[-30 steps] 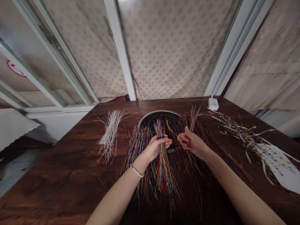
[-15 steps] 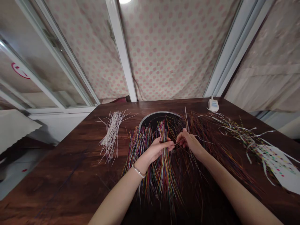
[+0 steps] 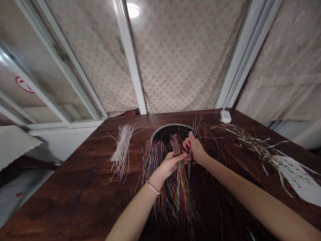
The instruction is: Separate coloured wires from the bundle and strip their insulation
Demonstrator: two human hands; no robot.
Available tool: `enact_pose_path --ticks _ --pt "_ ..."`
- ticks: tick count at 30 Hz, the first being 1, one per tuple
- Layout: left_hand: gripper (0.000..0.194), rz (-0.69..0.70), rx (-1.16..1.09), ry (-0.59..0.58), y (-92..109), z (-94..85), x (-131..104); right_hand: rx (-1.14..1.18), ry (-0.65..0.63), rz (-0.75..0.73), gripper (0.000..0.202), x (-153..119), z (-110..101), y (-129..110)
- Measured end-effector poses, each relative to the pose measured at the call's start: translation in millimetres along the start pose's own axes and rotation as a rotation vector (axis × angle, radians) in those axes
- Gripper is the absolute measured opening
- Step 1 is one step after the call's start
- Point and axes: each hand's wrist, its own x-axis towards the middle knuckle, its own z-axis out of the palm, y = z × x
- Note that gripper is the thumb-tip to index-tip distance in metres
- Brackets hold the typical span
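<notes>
My left hand [image 3: 174, 163], with a beaded bracelet at the wrist, is closed around an upright-fanned bundle of thin multicoloured wire-like strands [image 3: 182, 190]. Its thumb lies across the front of the bundle. Close beside its fingertips, my right hand [image 3: 195, 148] is pinched around a few pale thin strands [image 3: 197, 124], which stick out above and below the fingers. More multicoloured strands [image 3: 150, 157] lie just left of the held bundle. Behind both hands is a round black thing with a grey rim [image 3: 160, 130], partly covered by strands.
A pile of white strands [image 3: 122, 147] lies left on the dark wooden table [image 3: 82, 174]. Darker reddish strands [image 3: 220, 147] spread to the right. Farther right are dotted ribbons [image 3: 250, 142], a white dotted sheet [image 3: 293, 177] and a small white box [image 3: 225, 116].
My right hand has moved left, up against the left hand's fingertips, bringing the pale strands along. The left hand keeps its hold on the bundle. The camera view has shifted slightly.
</notes>
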Motion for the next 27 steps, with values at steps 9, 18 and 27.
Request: enact_pose_path --ticks 9,18,27 --pt "0.024 0.027 -0.132 0.005 0.0 -2.0 0.8 0.467 -0.038 0.175 0.049 3.0 3.2 -12.2" --pt "0.026 -0.043 -0.095 -0.030 0.5 0.7 -4.0 0.367 -0.051 0.079 0.050 12.2 8.6 -2.9" --pt "0.016 -0.114 -0.101 0.052 3.3 -0.3 -0.8 0.365 0.005 0.200 0.051 8.8 18.2 -6.6"
